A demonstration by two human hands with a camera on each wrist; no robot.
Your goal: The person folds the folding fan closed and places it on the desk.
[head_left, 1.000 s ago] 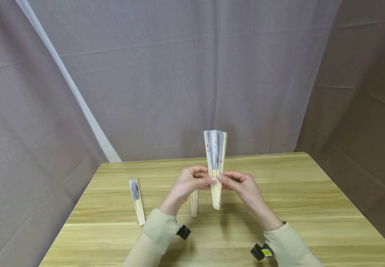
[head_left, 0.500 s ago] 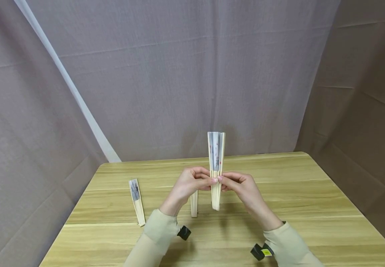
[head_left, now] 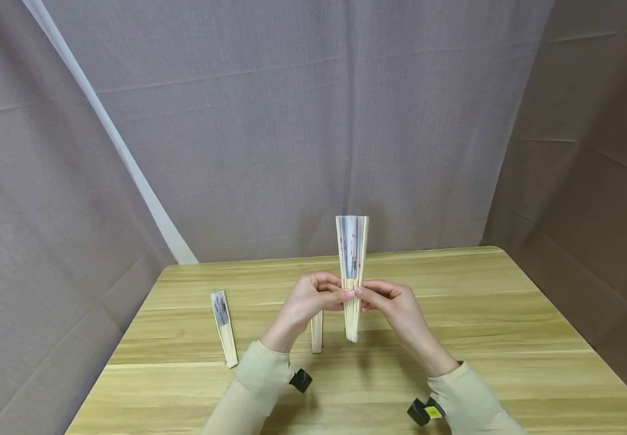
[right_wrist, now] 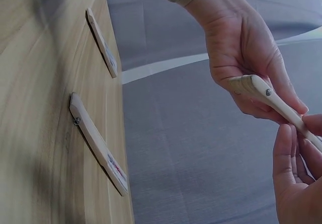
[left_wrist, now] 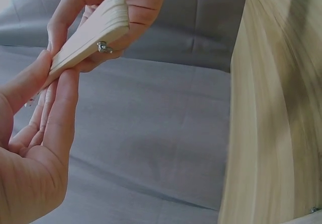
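Starting at the left of my head view, a folded fan (head_left: 223, 328) lies flat on the wooden surface (head_left: 482, 314), its printed end pointing away from me; the right wrist view shows it as the farther of two closed fans (right_wrist: 102, 44) lying on the wood. Next along, a second folded fan (head_left: 316, 330) lies on the surface just behind my left hand (head_left: 308, 300), which covers most of it in the head view; the right wrist view shows it whole (right_wrist: 97, 142), with its pivot end nearer that camera. My left hand is curled, thumb and fingertips pinching the wooden ribs of the upright fan (head_left: 352, 275) from its left side. That fan stands almost vertical in the air above the middle of the surface, nearly closed, its printed paper top slightly spread and its pivot end pointing down. In the left wrist view the pivot rivet (left_wrist: 104, 47) shows on the stacked ribs. My right hand (head_left: 395, 305) is likewise curled and pinches the same ribs from the right, fingertips meeting the left hand's across the fan.
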